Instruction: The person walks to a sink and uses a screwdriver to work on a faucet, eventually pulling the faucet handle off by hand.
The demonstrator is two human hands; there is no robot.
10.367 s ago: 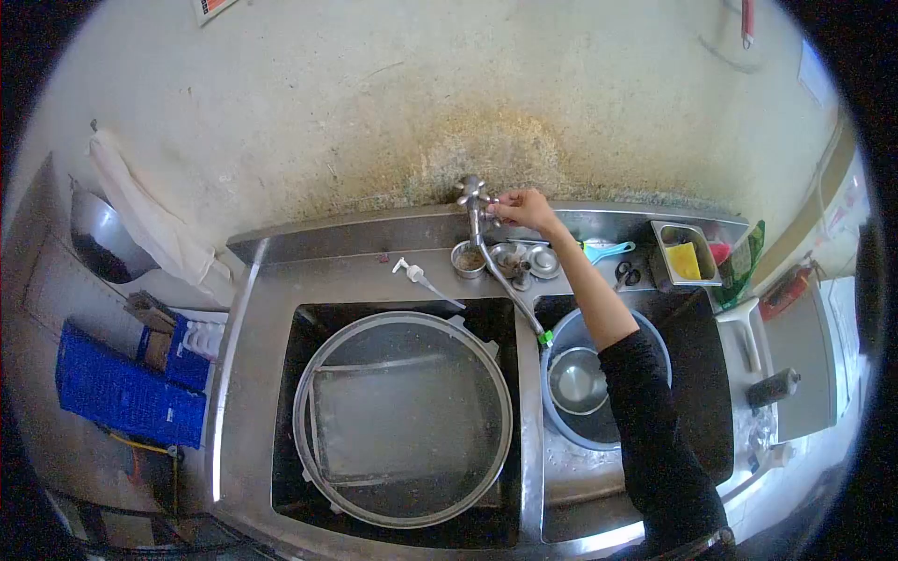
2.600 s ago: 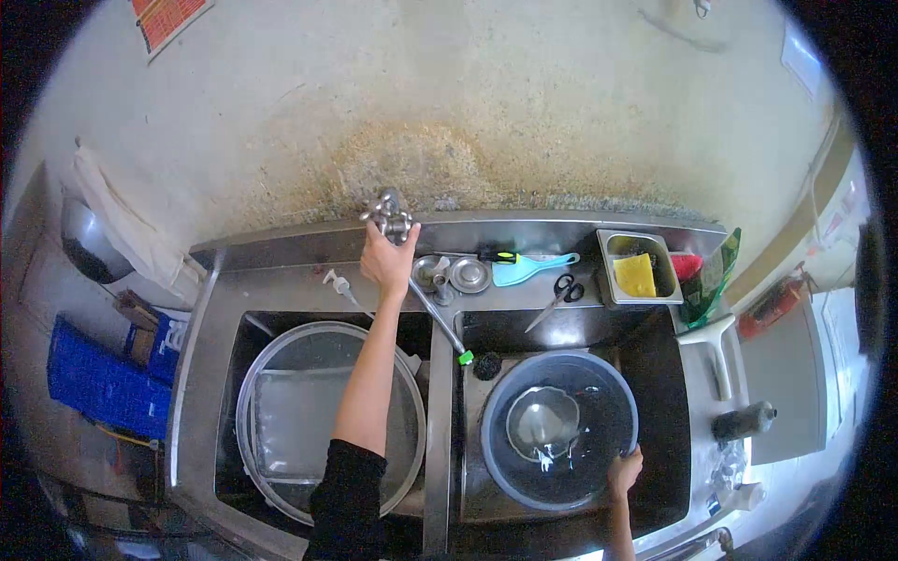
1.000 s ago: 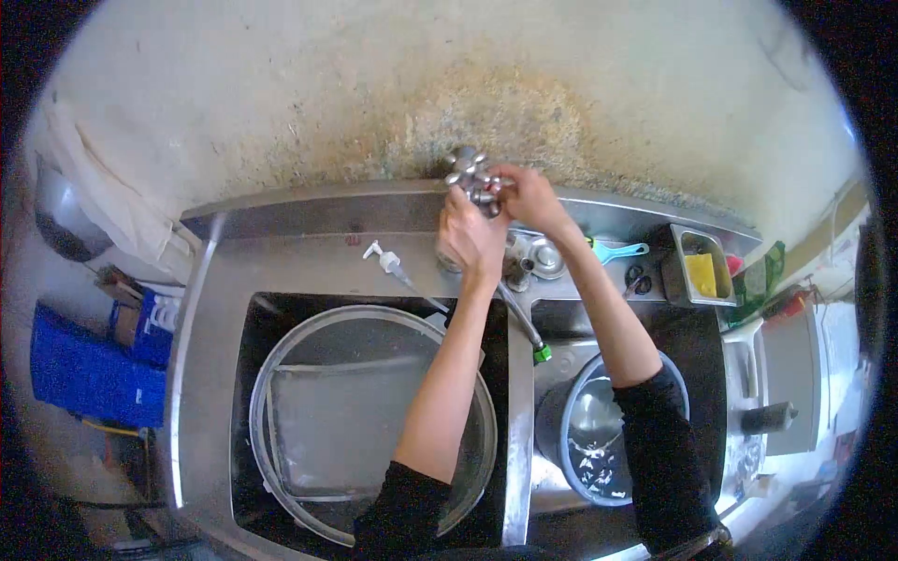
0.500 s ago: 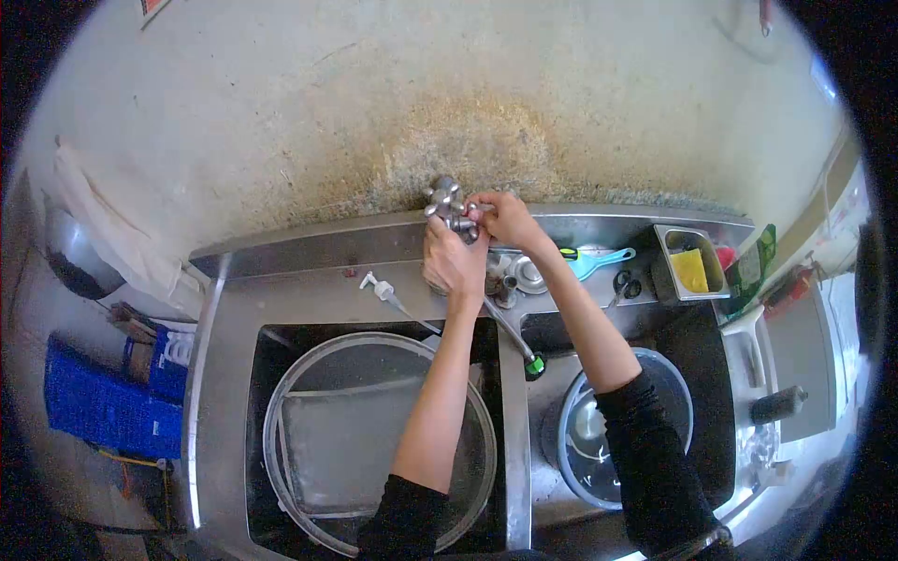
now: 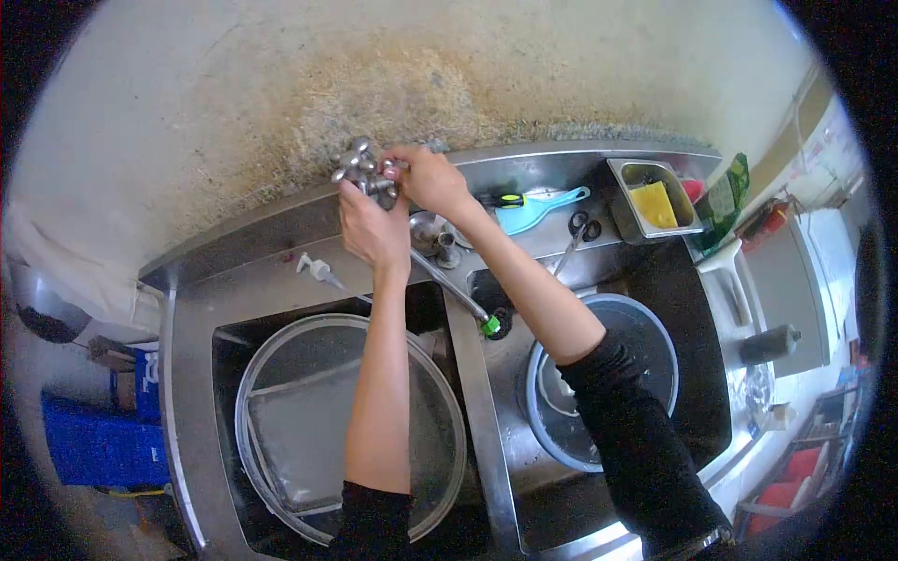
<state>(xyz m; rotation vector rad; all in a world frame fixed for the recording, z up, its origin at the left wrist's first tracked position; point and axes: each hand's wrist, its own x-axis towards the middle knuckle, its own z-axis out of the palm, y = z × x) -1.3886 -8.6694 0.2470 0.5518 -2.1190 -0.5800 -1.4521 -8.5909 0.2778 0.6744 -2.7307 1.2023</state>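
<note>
A metal tap with rounded cross handles stands against the stained wall behind the sink. My left hand is closed around the tap's near side, its fingertips partly hidden. Just to the right, my right hand pinches a tap handle between thumb and fingers. The two hands nearly touch. From below them a metal spout pipe slants down to a green-ringed end over the sink divider.
A large round lid or tray lies in the left basin. In the right basin stands a blue-rimmed bucket. Along the ledge are a white pump top, a light-blue brush, scissors and a metal container with a yellow sponge.
My head view has turned and shifted, so the sink and tap appear farther left and higher. Both hands stay on the tap, with little visible change in their grip.
</note>
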